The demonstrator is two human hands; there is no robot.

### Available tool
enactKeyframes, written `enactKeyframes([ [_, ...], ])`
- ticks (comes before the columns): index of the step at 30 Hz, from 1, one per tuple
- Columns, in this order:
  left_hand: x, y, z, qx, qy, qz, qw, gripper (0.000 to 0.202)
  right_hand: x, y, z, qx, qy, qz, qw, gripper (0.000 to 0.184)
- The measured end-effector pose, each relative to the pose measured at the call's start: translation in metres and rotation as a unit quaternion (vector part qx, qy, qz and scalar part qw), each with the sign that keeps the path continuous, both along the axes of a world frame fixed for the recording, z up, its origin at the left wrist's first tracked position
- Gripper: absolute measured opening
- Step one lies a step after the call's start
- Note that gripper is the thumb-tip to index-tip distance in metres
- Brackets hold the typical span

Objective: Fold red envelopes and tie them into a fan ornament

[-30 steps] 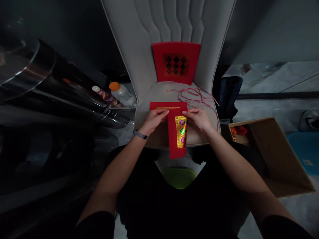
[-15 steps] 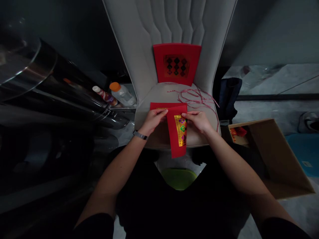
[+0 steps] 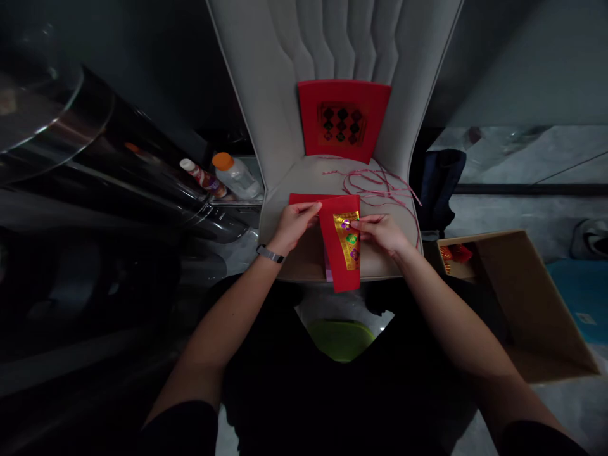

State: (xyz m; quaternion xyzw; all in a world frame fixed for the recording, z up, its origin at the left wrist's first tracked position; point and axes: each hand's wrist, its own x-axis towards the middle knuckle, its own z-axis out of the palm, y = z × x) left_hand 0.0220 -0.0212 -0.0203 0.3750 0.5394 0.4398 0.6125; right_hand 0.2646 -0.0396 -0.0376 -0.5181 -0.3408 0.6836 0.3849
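A red envelope with a gold foil strip hangs over the front of a pale chair seat. My left hand pinches its upper left corner. My right hand pinches its right edge beside the foil strip. Under it lies another red envelope, flat on the seat. A pale slip shows at the held envelope's lower left edge.
A larger red card leans on the chair back, with thin pink strings loose on the seat. Two bottles lie left of the chair. An open cardboard box sits right; a green lid lies below.
The held envelope has risen and tilted slightly, its lower end drawn in toward the seat. Both hands kept their grip. The view shifted a little.
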Motion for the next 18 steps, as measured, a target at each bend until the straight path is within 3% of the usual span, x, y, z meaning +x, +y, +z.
enactKeyframes([
  [7,-0.0027,-0.0023,0.0033,-0.01,0.009,-0.088,0.996,0.052,0.0039,0.0065,-0.0045,-0.021,0.019,-0.028,0.999,0.045],
  [14,0.0008,-0.0032,0.0,-0.005,0.029,-0.047,0.998,0.044,-0.0023,0.0009,-0.0046,-0.013,0.018,-0.005,1.0,0.044],
  [18,0.0015,-0.002,-0.0019,-0.001,0.028,-0.033,0.999,0.041,-0.0032,0.0011,-0.0059,-0.005,0.003,-0.03,1.0,0.045],
])
